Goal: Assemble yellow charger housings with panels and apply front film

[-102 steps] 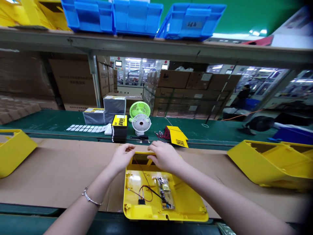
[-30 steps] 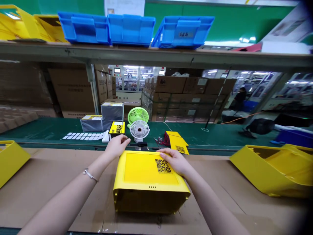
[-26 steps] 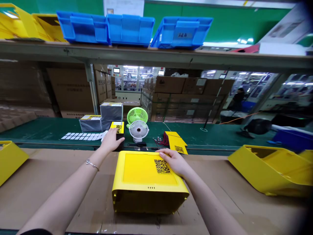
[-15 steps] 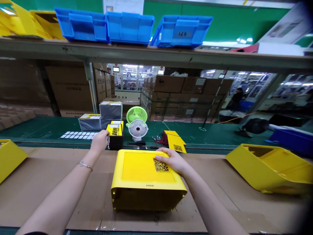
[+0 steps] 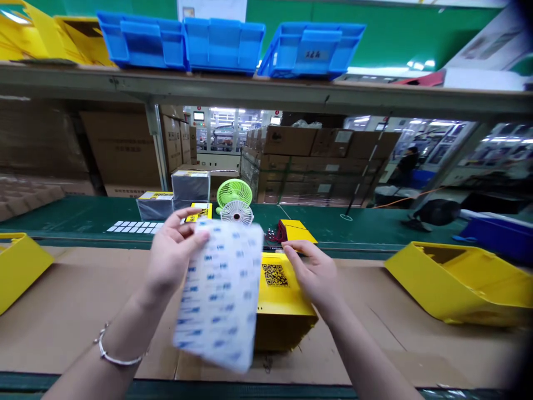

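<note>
My left hand (image 5: 170,258) pinches a sticker sheet (image 5: 222,294) by its upper left corner. The side facing me is white with repeated blue "3M" print, slightly blurred. It hangs in front of a yellow box-shaped housing (image 5: 287,300) and hides its left part. The housing rests on the cardboard, open side towards me, with a black QR code on top. My right hand (image 5: 314,269) is closed at the housing's far right edge, thumb and forefinger together there. Behind my left hand, a stack of yellow printed stickers (image 5: 204,210) is partly hidden.
Yellow housings lie at the left (image 5: 20,266) and right (image 5: 462,283) on the cardboard (image 5: 358,344). Behind stand a green fan (image 5: 234,191), a white fan (image 5: 237,211), yellow cards (image 5: 297,230) with red wires, and white labels (image 5: 135,227). Blue bins (image 5: 225,47) sit on the shelf overhead.
My left hand has come back from the sticker stack towards me with a sheet, now over the housing. My right hand has shifted slightly right, its thumb now at the far edge.
</note>
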The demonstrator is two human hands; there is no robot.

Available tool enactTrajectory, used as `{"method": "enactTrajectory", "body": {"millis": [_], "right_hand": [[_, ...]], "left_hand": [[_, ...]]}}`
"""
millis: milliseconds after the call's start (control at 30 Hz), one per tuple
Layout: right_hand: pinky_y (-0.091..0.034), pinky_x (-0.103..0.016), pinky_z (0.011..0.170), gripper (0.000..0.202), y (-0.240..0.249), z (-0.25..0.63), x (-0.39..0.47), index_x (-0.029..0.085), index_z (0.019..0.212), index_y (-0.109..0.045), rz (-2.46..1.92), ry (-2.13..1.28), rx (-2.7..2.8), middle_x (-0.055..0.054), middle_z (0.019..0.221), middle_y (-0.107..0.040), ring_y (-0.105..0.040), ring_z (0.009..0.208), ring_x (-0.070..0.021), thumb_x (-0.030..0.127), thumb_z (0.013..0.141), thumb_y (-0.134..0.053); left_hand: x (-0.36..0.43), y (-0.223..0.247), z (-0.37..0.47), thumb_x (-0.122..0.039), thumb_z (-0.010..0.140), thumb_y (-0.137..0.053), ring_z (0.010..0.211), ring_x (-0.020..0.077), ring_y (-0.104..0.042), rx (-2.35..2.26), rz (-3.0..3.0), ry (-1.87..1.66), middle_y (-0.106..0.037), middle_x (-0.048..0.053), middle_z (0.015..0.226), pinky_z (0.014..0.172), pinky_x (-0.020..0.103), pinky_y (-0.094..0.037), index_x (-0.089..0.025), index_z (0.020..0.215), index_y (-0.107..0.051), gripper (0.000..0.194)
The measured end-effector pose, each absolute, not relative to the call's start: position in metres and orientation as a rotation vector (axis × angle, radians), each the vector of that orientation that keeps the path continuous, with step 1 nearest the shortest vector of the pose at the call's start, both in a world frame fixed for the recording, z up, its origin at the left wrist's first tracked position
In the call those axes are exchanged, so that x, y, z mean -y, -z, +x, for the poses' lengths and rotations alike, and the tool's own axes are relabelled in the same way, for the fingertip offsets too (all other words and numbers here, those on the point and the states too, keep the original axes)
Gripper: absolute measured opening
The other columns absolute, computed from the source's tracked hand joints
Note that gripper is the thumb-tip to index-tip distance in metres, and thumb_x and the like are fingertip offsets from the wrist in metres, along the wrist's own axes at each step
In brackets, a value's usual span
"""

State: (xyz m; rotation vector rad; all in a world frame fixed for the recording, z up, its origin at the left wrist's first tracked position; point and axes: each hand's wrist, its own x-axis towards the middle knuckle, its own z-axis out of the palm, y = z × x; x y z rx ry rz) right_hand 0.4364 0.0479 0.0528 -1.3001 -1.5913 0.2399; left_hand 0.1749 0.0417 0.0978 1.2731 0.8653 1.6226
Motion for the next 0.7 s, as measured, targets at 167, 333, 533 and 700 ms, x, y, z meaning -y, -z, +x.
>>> {"method": "enactTrajectory", "body": {"millis": [167,333,533,700], "right_hand": [[-0.05,-0.032,0.078,0.02,-0.087,0.406,-0.001,0.021,0.094,-0.065,-1.099,-0.578,1.881,-0.005,0.093,-0.067,-0.062,0.087,-0.0185,0.033,0.082,-0.055],[-0.052,-0.025,0.067,0.008,-0.094,0.391,0.02,0.02,0.077,-0.066,-0.974,-0.786,1.837,-0.001,0.075,-0.068,-0.062,0.071,-0.0135,0.025,0.079,-0.061],[-0.052,-0.026,0.058,0.002,-0.089,0.391,0.028,0.02,0.074,-0.067,-0.888,-0.458,1.617,-0.003,0.071,-0.066,-0.061,0.066,-0.0153,0.019,0.073,-0.067],[-0.052,-0.032,0.065,0.022,-0.079,0.386,0.029,0.021,0.082,-0.067,-0.845,0.002,1.639,-0.003,0.077,-0.064,-0.059,0.073,-0.0163,0.003,0.07,-0.064]], "left_hand": [[0.009,-0.085,0.208,-0.029,0.074,-0.063,0.055,0.0112,-0.053,-0.917,1.569,-1.187,-0.059,-0.002,0.067,0.049,0.022,-0.042,-0.024,0.117,-0.051,0.044],[0.027,-0.067,0.222,-0.029,0.072,-0.067,0.064,0.0124,-0.056,-0.924,1.483,-1.178,-0.062,0.0,0.075,0.056,0.022,-0.042,-0.026,0.103,-0.058,0.033],[0.037,-0.054,0.234,-0.037,0.066,-0.066,0.102,0.0266,-0.056,-0.286,0.805,-0.79,-0.062,0.008,0.103,0.09,0.04,-0.038,-0.022,0.107,-0.058,0.044],[0.043,-0.039,0.243,-0.067,0.065,-0.049,0.109,0.0321,-0.052,-0.241,0.628,-0.505,-0.064,0.014,0.103,0.09,0.046,-0.038,-0.018,0.112,-0.058,0.068]]}}
